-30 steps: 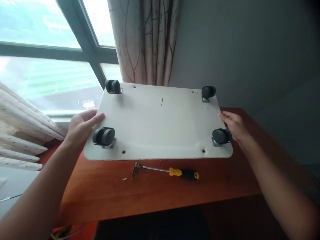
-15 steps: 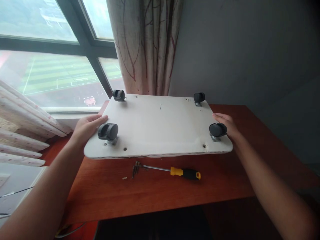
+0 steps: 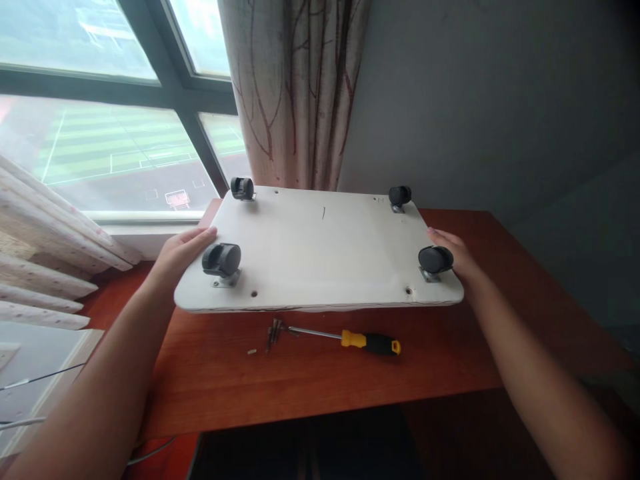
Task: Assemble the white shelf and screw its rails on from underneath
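A white board point(image 3: 320, 250) with black caster wheels at its corners lies nearly flat, wheels up, just above the red-brown table point(image 3: 310, 380). My left hand point(image 3: 181, 252) grips its left edge beside the near-left caster point(image 3: 221, 260), thumb on top. My right hand point(image 3: 453, 255) holds the right edge behind the near-right caster point(image 3: 436, 259). Two more casters sit at the far corners, far-left caster point(image 3: 242, 188) and far-right caster point(image 3: 400, 195).
A screwdriver point(image 3: 350, 340) with a yellow and black handle lies on the table in front of the board, a small bunch of screws point(image 3: 273, 333) at its tip. A patterned curtain point(image 3: 295, 93) and a window point(image 3: 100, 113) stand behind; a grey wall on the right.
The board has been tipped down from a steep tilt to almost flat over the table, and shifted slightly. Both hands keep their hold on its edges.
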`<state>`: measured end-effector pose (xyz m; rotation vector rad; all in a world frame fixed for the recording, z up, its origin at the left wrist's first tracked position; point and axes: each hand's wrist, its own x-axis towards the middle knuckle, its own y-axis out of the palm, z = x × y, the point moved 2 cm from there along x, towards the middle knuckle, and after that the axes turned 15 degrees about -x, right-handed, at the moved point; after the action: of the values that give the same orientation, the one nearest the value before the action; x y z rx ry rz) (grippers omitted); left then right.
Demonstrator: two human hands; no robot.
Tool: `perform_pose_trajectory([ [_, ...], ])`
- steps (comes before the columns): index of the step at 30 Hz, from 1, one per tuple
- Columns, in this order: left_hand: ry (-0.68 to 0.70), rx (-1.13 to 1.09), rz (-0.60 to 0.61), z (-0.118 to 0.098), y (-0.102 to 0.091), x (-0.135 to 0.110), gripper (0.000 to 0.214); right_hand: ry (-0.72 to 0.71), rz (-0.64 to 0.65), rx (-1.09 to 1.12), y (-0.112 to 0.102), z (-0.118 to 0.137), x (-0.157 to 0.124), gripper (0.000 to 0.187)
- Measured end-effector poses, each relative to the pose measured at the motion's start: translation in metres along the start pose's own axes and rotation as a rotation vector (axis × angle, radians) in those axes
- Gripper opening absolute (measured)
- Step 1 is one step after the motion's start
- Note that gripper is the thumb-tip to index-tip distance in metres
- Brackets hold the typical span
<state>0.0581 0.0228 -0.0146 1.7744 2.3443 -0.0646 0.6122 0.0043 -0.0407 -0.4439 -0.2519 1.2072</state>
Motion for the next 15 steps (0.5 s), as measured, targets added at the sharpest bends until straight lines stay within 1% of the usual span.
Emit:
perform_pose_trajectory([
  [3, -0.044, -0.038, 0.014, 0.003, -0.001, 0.000, 0.068, 0.020, -0.062, -0.002, -0.002, -0.008, -0.008, 0.046],
  [6, -0.061, -0.071, 0.024, 0.005, -0.001, -0.001, 0.071, 0.030, -0.136, 0.026, -0.003, -0.023, -0.026, 0.047],
  [9, -0.060, -0.092, 0.031, 0.005, -0.001, -0.002, 0.067, 0.027, -0.155, 0.045, -0.001, -0.044, -0.057, 0.047],
  [11, -0.056, -0.100, 0.036, 0.005, -0.001, -0.003, 0.064, 0.011, -0.199, 0.032, 0.000, -0.057, -0.081, 0.040],
  [13, -0.054, -0.104, 0.037, 0.005, -0.001, -0.003, 0.062, -0.006, -0.219, -0.064, 0.002, -0.066, -0.105, 0.029],
  [14, -0.055, -0.104, 0.037, 0.005, -0.001, -0.003, 0.062, 0.005, -0.198, -0.125, 0.004, -0.069, -0.117, 0.025],
  [15, -0.055, -0.106, 0.037, 0.005, -0.001, -0.003, 0.062, 0.014, -0.145, -0.184, 0.006, -0.070, -0.128, 0.024],
])
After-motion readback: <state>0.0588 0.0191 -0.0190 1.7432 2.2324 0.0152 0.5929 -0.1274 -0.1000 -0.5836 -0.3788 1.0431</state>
